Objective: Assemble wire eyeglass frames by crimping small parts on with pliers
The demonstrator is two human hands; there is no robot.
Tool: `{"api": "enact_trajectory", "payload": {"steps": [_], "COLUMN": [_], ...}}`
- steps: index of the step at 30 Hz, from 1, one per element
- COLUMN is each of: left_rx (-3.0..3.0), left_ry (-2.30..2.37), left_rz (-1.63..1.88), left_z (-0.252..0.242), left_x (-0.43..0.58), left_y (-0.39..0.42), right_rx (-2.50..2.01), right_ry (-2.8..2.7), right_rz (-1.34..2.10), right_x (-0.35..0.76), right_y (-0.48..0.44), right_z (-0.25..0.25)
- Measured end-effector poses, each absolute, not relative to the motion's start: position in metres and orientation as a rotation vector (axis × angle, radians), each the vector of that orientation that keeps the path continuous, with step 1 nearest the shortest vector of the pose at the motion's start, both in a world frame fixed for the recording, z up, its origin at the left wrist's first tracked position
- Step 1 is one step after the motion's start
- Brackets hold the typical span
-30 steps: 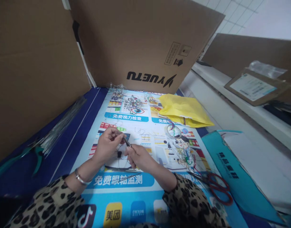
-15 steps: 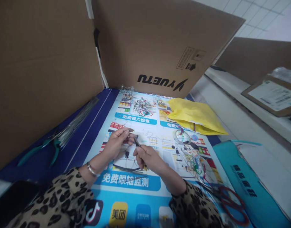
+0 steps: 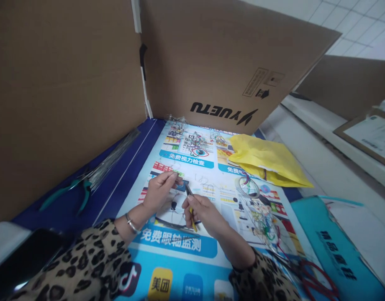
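Pliers [image 3: 188, 190] are gripped firmly by the right hand [image 3: 195, 211] above the tabletop [image 3: 107, 184], tip near the left hand [image 3: 162, 188], whose fingertips are pinched together, contents too small to tell; fine work seems in hand, steadiness called for.

Brown cardboard panels [image 3: 211, 62] stand at the far and left sides of the blue-covered bench [image 3: 125, 163]. A white ledge [image 3: 318, 121] runs along the right, with pale tiles [image 3: 352, 25] beyond.
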State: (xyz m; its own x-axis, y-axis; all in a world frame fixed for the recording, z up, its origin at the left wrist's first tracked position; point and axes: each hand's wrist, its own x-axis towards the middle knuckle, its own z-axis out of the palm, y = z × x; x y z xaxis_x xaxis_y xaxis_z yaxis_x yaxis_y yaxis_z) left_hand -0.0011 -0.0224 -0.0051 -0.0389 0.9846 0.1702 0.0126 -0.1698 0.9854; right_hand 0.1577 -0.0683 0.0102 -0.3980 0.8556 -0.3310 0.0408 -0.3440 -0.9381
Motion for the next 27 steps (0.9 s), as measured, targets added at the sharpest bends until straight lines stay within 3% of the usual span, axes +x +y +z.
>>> {"api": "enact_trajectory", "payload": {"steps": [10,27], "left_rx": [1.696,1.811], "left_ry": [1.265,1.262], "left_rz": [1.300,1.325], "left_z": [-0.0026,-0.0041], "left_x": [-0.0021,-0.0019], "left_y": [-0.0316,-0.0312], "right_rx": [-1.278,-1.299], "right_ry": [-1.295,-1.296], "right_rz": [1.830,1.800], "right_x": [0.1516,0.1511], "right_y": [-0.0722,-0.0708], "right_z": [0.0093,0.0042]}}
